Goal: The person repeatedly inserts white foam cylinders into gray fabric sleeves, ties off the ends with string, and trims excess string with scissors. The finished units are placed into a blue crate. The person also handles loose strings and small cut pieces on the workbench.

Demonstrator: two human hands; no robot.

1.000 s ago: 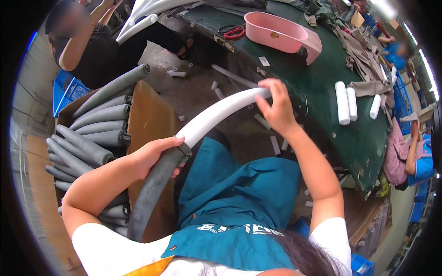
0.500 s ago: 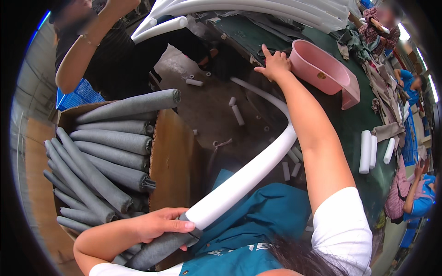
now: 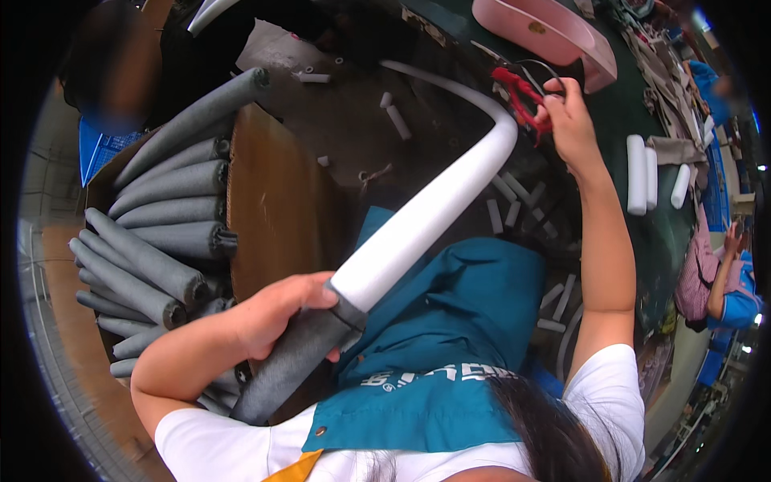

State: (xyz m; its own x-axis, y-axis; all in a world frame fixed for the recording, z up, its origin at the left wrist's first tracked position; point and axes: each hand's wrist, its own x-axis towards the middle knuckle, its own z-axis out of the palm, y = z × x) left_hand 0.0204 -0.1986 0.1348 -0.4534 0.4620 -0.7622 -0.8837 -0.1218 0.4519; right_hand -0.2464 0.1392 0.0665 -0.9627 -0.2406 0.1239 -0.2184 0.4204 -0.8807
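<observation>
My left hand is wrapped round a grey fabric sleeve at the point where a long white foam tube comes out of it. The tube slants up to the right, bends sharply, and its thin far part runs back to the left toward the floor. At the upper right, my right hand holds scissors with red on the handles, near the bend of the tube. Part of the handles is hidden by my fingers.
A cardboard box on the left holds several grey-covered tubes. A pink plastic bin and short white foam pieces lie on the dark green table. Foam offcuts litter the floor. Other people are nearby.
My right hand has picked up the scissors and drawn back from beside the pink bin. The left hand still grips the sleeve; the view has shifted.
</observation>
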